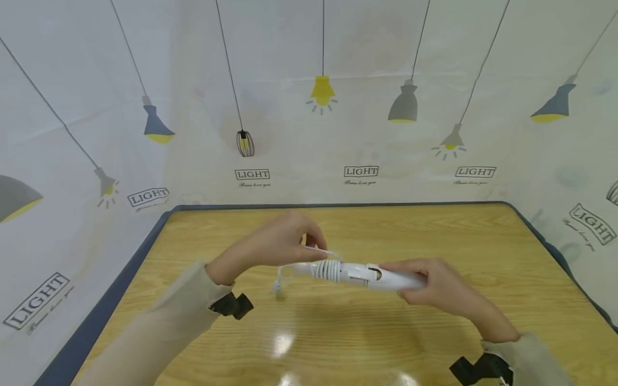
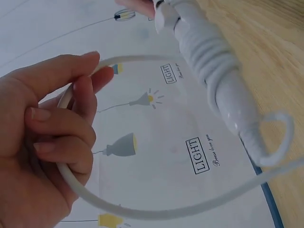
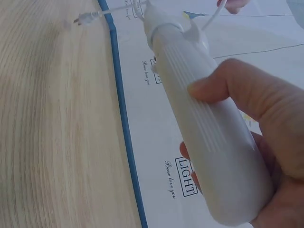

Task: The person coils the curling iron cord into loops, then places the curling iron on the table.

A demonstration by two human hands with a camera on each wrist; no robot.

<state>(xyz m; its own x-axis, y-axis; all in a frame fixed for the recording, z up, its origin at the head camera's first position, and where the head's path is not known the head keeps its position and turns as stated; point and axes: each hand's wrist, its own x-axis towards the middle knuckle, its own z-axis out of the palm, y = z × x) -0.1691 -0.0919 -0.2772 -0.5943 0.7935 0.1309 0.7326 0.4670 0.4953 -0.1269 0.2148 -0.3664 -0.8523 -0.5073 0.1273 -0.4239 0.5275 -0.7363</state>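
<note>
A white curling iron [image 1: 354, 274], its far end partly covered by fingers, is held level above the table. My right hand [image 1: 441, 287] grips the thick ridged body, thumb on the ridges [image 3: 199, 118] in the right wrist view. Several turns of white power cord [image 1: 328, 271] are wound round the other end. With curled fingers my left hand [image 1: 285, 241] holds a loose loop of that cord [image 2: 142, 213], a little apart from the coils. The plug [image 3: 88, 19] dangles from the cord beyond the wound end.
Under both hands lies a wood-grain table [image 1: 217, 343] with a dark blue edge [image 1: 338, 205]. White sheeting [image 1: 289, 43] printed with lamps and the word LIGHT surrounds it at the back and sides. Black straps [image 1: 232, 305] sit on both wrists.
</note>
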